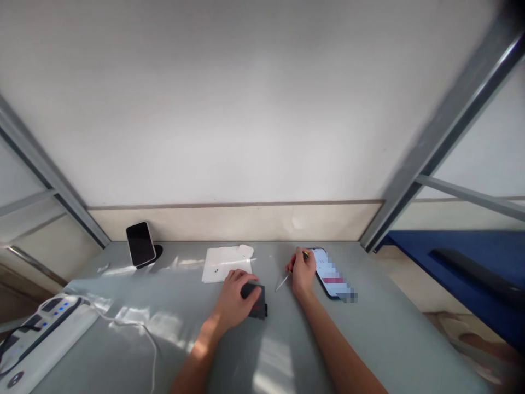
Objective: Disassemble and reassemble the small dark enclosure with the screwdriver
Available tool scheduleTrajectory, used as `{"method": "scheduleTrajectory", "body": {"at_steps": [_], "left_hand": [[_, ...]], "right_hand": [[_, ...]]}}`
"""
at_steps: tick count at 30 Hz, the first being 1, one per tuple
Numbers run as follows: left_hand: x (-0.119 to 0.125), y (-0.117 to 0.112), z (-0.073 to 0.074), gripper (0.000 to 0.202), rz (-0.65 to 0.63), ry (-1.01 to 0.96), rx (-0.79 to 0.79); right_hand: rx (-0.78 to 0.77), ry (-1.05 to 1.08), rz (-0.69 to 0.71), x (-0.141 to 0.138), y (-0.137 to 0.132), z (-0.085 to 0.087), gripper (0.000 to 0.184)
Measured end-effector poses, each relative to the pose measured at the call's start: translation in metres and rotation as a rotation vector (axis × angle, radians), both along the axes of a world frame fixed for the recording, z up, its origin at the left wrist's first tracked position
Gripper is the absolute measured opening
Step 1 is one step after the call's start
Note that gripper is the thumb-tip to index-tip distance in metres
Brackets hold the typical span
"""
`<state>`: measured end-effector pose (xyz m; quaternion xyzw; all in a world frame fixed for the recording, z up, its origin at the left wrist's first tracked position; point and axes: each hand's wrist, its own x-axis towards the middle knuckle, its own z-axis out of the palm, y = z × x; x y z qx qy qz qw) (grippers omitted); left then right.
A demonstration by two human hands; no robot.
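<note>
My left hand (237, 300) is closed over a small dark grey box-shaped device (258, 311), thumb across its top, and the device rests on the desk. A small black part juts from its right side. In my right hand (302, 272) is a screwdriver (281, 283) with a black and yellow handle, its thin metal shaft slanting down left toward the desk, apart from the device. Beyond my left hand lies white paper (221, 258) with a few tiny dark pieces (216, 270) on it, too small to name. A lit phone (327, 271) lies just right of my right hand.
A second phone-like screen (140, 244) leans on a stand at the back left. A white power strip (57, 323) with a white cable (123, 322) occupies the left side. Grey metal posts (426, 148) frame the grey desk (369, 339). A wall closes off the back.
</note>
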<state>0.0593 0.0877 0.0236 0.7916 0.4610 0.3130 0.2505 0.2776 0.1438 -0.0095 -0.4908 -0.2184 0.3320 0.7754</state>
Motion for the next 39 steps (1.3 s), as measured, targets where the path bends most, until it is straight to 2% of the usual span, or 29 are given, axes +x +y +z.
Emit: {"method": "scheduleTrajectory", "body": {"at_steps": [5, 7, 12, 17, 21, 23, 26, 32, 39], "left_hand": [[-0.027, 0.001, 0.008, 0.080, -0.267, 0.036, -0.208], [-0.033, 0.002, 0.008, 0.090, -0.323, 0.021, -0.246], [-0.028, -0.001, 0.006, 0.051, -0.234, -0.080, -0.149], [-0.016, -0.001, -0.003, 0.044, -0.139, -0.152, -0.132], [-0.011, 0.003, -0.010, 0.029, -0.074, -0.162, -0.079], [-0.008, 0.005, -0.011, 0.021, -0.032, -0.186, -0.026], [-0.004, 0.006, -0.011, 0.022, 0.017, -0.217, -0.015], [-0.001, 0.006, -0.009, 0.030, 0.122, -0.332, -0.032], [-0.004, 0.013, -0.013, 0.040, 0.225, -0.414, -0.121]], "right_hand": [[0.006, 0.004, 0.014, 0.001, -0.002, 0.002, 0.041], [0.007, 0.008, 0.017, 0.001, -0.002, 0.002, 0.041], [0.000, 0.024, 0.020, 0.001, -0.001, 0.002, 0.041], [0.019, 0.056, 0.029, 0.004, -0.003, 0.008, 0.041], [0.050, 0.074, 0.070, 0.008, -0.005, 0.015, 0.037], [0.061, 0.070, 0.082, 0.009, -0.006, 0.017, 0.042], [0.068, 0.056, 0.090, 0.010, -0.006, 0.016, 0.049], [0.079, -0.001, 0.119, 0.006, -0.004, 0.016, 0.053], [0.067, -0.211, 0.138, -0.003, -0.007, 0.025, 0.052]]}}
